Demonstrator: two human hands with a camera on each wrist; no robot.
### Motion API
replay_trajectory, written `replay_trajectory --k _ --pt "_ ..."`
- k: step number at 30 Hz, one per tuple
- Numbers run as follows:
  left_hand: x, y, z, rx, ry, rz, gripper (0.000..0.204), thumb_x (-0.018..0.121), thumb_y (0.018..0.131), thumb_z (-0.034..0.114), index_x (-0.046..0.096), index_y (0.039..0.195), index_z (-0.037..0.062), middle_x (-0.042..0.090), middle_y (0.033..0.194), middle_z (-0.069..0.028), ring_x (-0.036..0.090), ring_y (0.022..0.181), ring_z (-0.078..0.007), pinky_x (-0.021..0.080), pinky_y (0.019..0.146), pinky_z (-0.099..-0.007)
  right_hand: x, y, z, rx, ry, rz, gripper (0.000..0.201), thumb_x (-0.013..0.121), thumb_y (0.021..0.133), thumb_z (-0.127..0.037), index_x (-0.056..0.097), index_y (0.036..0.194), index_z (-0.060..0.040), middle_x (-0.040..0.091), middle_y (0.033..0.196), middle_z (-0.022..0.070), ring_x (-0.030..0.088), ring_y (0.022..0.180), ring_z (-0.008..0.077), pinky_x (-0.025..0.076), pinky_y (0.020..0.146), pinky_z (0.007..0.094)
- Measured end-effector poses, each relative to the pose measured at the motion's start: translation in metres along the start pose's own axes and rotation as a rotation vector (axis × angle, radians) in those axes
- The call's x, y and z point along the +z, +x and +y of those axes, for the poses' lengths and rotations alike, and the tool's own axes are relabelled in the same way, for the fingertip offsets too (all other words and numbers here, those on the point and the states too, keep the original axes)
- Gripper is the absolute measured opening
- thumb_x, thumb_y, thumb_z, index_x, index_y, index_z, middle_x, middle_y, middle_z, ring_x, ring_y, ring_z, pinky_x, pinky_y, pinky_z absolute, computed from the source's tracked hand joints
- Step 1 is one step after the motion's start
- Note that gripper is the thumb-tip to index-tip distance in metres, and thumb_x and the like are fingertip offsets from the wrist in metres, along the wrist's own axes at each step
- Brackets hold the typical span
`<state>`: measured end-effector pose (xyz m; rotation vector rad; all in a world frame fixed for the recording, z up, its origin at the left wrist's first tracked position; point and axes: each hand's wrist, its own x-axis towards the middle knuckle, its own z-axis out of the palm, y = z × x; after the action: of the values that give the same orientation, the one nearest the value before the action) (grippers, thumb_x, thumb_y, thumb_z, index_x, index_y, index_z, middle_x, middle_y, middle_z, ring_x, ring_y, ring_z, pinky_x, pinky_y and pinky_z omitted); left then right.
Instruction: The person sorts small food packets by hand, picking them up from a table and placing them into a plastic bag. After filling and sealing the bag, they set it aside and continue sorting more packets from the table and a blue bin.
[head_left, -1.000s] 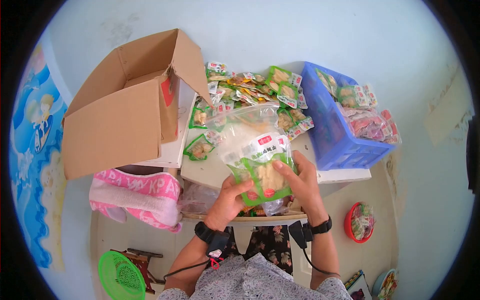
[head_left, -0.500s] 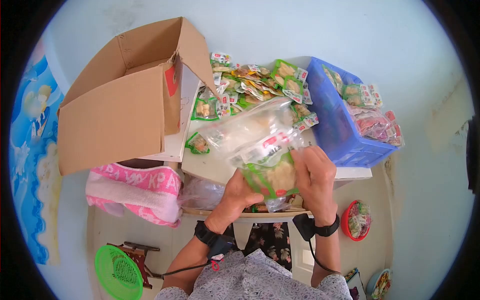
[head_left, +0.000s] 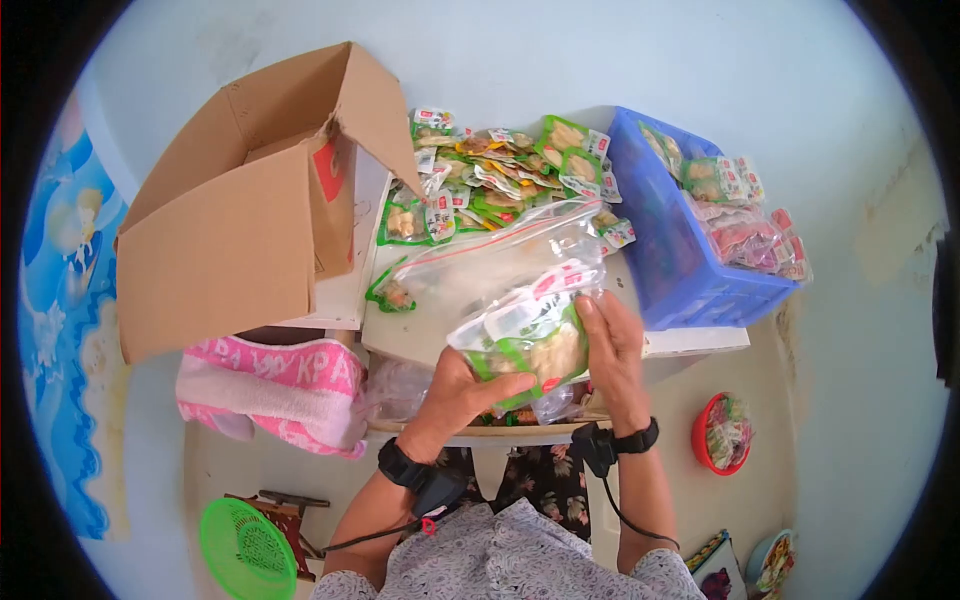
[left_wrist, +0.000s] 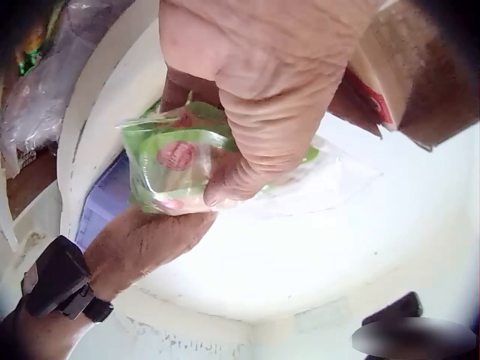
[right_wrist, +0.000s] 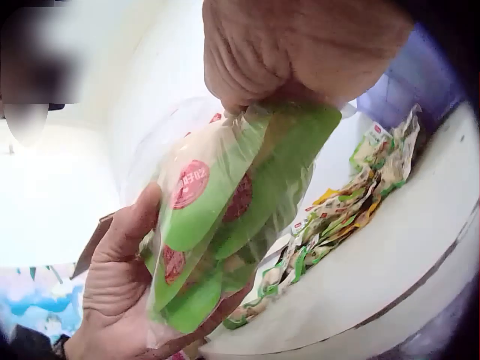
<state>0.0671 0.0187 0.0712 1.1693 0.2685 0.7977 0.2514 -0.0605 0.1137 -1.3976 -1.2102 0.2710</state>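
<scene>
While two hands [head_left: 540, 370] grip one clear bag [head_left: 505, 270], several green packets [head_left: 525, 345] sit inside.

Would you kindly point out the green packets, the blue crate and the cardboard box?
green packets [head_left: 530, 345], head view, on the packet front between both hands
blue crate [head_left: 665, 265], head view, on its near side wall
cardboard box [head_left: 215, 255], head view, on its front flap

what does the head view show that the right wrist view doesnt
Only the head view shows the cardboard box, the blue crate and the pink towel. Only the right wrist view shows the packets' green backs with their red round marks. Both show the left hand and right hand gripping the clear bag of snack packets above the loose packets.
</scene>
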Motion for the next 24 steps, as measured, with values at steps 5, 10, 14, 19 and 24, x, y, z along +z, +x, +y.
replay_trajectory --k 5,10,14,19,24 --pt "-0.003 0.0 0.019 -0.127 0.058 0.008 0.059 0.079 0.09 0.008 0.053 0.142 -0.0037 0.066 0.133 -0.01 0.063 0.119 -0.0163 0.05 0.104 -0.0332 0.022 -0.001 0.036 0.217 0.392 0.063 0.024 0.054 0.112 -0.02 0.062 0.096 -0.0043 0.054 0.087 -0.008 0.045 0.083 0.0027 0.041 0.073 0.0216" --pt "0.001 0.006 0.017 -0.055 0.219 0.019 0.056 0.079 0.089 0.008 0.055 0.138 -0.0041 0.07 0.124 -0.0087 0.067 0.106 -0.0145 0.054 0.094 -0.032 0.034 -0.007 0.043 0.319 0.583 0.111 0.026 0.049 0.114 -0.023 0.062 0.1 -0.0043 0.055 0.092 -0.0067 0.045 0.086 0.003 0.042 0.077 0.0223" --pt "0.02 0.015 0.017 -0.002 0.337 0.15 0.049 0.081 0.087 0.007 0.061 0.13 -0.0038 0.072 0.118 -0.0078 0.068 0.1 -0.0141 0.055 0.091 -0.0307 0.031 -0.01 0.047 0.305 0.556 0.127 0.027 0.049 0.114 -0.023 0.062 0.104 -0.0028 0.057 0.096 -0.0042 0.048 0.09 0.0057 0.044 0.082 0.0252" --pt "0.034 0.021 0.01 0.168 0.505 0.309 0.039 0.082 0.086 0.007 0.067 0.121 -0.0047 0.074 0.112 -0.0079 0.068 0.097 -0.0136 0.054 0.089 -0.0303 0.018 -0.016 0.05 0.158 0.432 0.082 0.05 0.063 0.106 -0.027 0.05 0.148 -0.0014 0.064 0.134 0.0118 0.06 0.121 0.0195 0.047 0.101 0.0342" --pt "0.024 0.024 0.009 0.395 0.846 0.355 0.034 0.081 0.089 0.008 0.069 0.118 -0.0048 0.076 0.109 -0.01 0.069 0.097 -0.0137 0.055 0.088 -0.0305 -0.001 -0.03 0.063 0.196 0.369 0.174 0.042 0.065 0.104 -0.023 0.057 0.14 -0.0021 0.066 0.133 0.0133 0.064 0.118 0.0233 0.051 0.1 0.0369"
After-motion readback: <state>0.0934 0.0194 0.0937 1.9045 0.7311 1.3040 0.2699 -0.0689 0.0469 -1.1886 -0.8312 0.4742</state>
